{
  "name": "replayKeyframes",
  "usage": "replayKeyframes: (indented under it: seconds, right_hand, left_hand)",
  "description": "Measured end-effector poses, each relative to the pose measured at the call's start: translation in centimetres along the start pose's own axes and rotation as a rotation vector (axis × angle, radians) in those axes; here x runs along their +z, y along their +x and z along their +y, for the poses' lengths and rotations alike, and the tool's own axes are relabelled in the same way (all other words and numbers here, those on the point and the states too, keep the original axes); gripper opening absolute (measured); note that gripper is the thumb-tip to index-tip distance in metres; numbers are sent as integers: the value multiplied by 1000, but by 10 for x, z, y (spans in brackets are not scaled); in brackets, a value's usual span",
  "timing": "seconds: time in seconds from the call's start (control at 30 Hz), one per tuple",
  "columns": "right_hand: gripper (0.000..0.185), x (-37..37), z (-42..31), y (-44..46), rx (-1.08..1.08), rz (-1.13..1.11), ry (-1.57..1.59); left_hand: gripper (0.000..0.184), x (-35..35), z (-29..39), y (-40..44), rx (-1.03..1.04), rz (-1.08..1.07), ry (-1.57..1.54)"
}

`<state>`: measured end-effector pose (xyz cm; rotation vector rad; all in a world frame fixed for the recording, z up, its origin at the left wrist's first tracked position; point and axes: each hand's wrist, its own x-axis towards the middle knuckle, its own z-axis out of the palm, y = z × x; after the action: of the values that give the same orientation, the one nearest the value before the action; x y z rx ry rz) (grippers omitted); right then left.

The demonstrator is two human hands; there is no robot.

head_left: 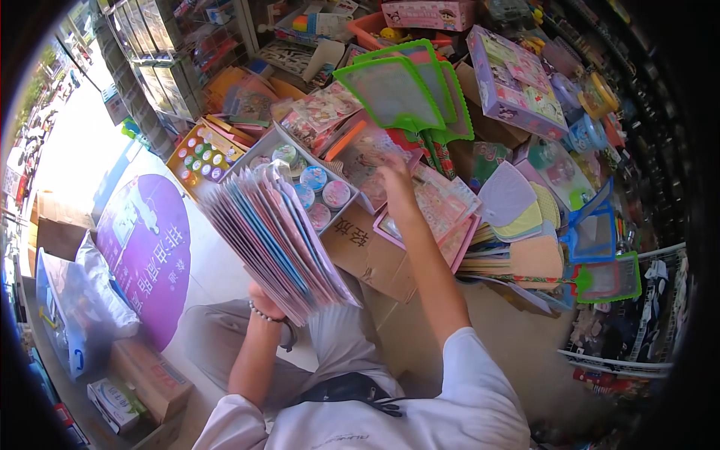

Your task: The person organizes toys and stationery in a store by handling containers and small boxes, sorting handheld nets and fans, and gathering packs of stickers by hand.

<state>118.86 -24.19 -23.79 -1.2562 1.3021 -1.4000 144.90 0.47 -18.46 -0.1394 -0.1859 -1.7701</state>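
Observation:
A thick stack of thin packets, pink, white and blue along their edges (274,236), rests upright in my left hand (266,301), whose fingers are closed round its lower edge. A beaded bracelet circles that wrist. My right hand (390,169) reaches forward over pink packets, near an orange strip (345,140); its fingers are blurred, and whether they hold anything is unclear. Just beyond the stack stands a white box (351,204) of round, colourful tins (313,178). Pink packaged sets (439,202) lie to the right of my right forearm.
Green-edged nets (405,86) stand beyond my right hand. Fans (517,202) and a purple boxed set (517,82) lie to the right. A yellow tray (202,156), a purple round mat (146,255) and cardboard boxes (150,379) are at the left. A wire rack (622,364) is at right.

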Motion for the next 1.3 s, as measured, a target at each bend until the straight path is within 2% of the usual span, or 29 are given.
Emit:
replayKeyframes:
  seconds: [0.13,0.23,0.33,0.4,0.43,0.47,0.53,0.6,0.63,0.73,0.83,0.9,0.97,1.07,1.17,1.2,1.3]
  right_hand:
    - [59,32,35,51,595,287,-377]
    - [75,63,12,60,805,502,-598]
    - [87,64,14,63,794,500,-705]
    - [87,59,18,61,742,502,-587]
    - [87,53,22,62,713,503,-530]
    - [85,44,27,61,519,487,-463]
    - [83,23,46,53,141,439,-335]
    - [81,19,49,42,119,444,-212]
    - [81,16,48,39,107,445,-149]
    - [84,0,40,37,575,213,298]
    - [86,13,56,37,321,334,48]
    - [85,20,22,30,510,344,112]
    - [81,26,46,44,460,390,-101]
    - [82,36,13,28,433,386,-97]
    - [75,50,9,24,434,516,-368]
    - [77,49,2,23,395,530,-277]
    - [74,6,-19,15,198,607,-405]
  left_hand:
    - [70,27,-4,15,49,-97,13]
    - [76,28,-5,11,-4,-111,40]
    - [69,22,-6,5,13,-123,145]
    - [62,24,-6,6,23,-139,217]
    - [61,8,1,1,-124,-63,-108]
    - [61,-8,9,-5,-243,57,-442]
    - [65,-9,8,-6,-272,64,-485]
    - [69,1,-3,1,-58,-116,179]
    - [70,-14,1,-6,-88,-77,186]
    - [52,6,-9,7,-75,-153,218]
    - [44,21,-18,16,-34,-156,214]
    - [46,23,-20,16,-17,-147,240]
    - [52,24,-20,15,-3,-129,266]
    - [66,17,-16,9,-26,-117,253]
    - [64,16,-12,6,-38,-119,244]
    - [63,17,-12,6,-34,-124,252]
    - [60,19,-9,5,-36,-137,262]
